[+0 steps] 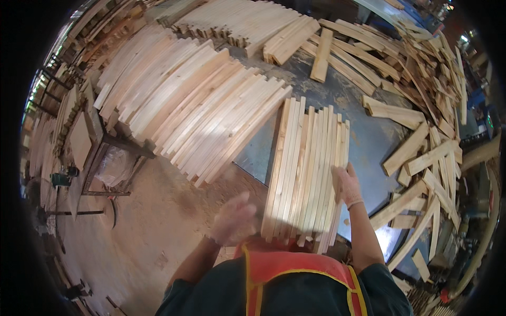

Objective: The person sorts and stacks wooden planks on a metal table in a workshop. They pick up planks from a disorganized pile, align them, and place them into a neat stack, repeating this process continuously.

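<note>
Right in front of me, a row of long pale wood strips (pixel 303 168) lies side by side on a grey metal tabletop (pixel 363 145), their near ends close to my red apron (pixel 295 263). My right hand (pixel 348 187), in a light glove, lies against the right side of this row, its fingers stretched out along the outer strip. To the left of the row, my left hand (pixel 233 218) hovers apart from the wood above the floor. Motion smears its fingers. Farther left lies a larger row of similar wood strips (pixel 195 105).
A heap of loose wood pieces (pixel 421 152) spreads along the table's right side. More stacked strips (pixel 237 21) lie at the far side, near a short thick bundle of boards (pixel 291 39). At left stands a dark metal frame (pixel 126 145) above the dusty floor (pixel 137 231).
</note>
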`<state>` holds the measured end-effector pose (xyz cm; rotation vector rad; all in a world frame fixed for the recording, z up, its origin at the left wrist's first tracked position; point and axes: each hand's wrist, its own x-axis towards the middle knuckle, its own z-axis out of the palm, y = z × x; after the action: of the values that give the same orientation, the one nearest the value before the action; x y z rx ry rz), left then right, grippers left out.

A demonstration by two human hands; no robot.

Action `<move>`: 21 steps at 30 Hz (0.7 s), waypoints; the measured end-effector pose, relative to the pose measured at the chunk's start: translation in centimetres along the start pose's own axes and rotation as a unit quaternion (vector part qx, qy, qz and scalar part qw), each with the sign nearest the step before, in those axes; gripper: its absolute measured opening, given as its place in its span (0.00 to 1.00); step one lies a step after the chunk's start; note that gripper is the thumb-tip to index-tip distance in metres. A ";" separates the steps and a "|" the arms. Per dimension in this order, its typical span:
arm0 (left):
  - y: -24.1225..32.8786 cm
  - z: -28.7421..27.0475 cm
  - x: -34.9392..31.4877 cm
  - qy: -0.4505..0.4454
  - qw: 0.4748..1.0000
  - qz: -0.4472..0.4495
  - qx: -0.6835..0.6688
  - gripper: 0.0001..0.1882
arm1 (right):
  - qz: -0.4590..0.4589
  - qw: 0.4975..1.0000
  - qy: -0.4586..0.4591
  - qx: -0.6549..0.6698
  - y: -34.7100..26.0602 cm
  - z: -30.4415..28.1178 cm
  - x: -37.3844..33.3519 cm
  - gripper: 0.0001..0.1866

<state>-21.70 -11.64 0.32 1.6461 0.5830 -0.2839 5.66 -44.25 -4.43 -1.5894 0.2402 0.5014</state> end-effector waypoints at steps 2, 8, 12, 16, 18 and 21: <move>4.5 -0.9 4.7 0.064 0.996 -0.058 0.023 0.23 | -0.016 0.995 -0.077 -0.061 -2.0 -0.7 0.2 0.42; 9.1 2.7 18.0 0.013 0.988 -0.063 0.140 0.53 | -0.048 0.983 -0.101 -0.148 -0.3 -3.5 7.2 0.35; 9.2 8.3 20.5 0.108 0.959 -0.080 0.251 0.57 | -0.023 0.985 -0.087 -0.148 -3.1 -1.7 6.8 0.34; 12.1 9.1 20.5 0.061 0.977 -0.092 0.180 0.58 | 0.018 0.995 -0.077 0.056 0.0 -4.2 8.5 0.36; 13.8 9.1 20.0 0.043 0.979 -0.072 0.188 0.57 | 0.012 0.994 -0.034 0.101 -0.2 -4.5 8.0 0.36; 19.8 8.8 17.1 0.029 0.977 -0.054 0.203 0.58 | -0.074 0.989 -0.033 0.120 -3.6 -5.6 6.4 0.34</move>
<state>4.32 -17.94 7.08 2.0245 0.6939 -0.4595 13.88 -48.48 -4.04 -1.3420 0.1260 0.3942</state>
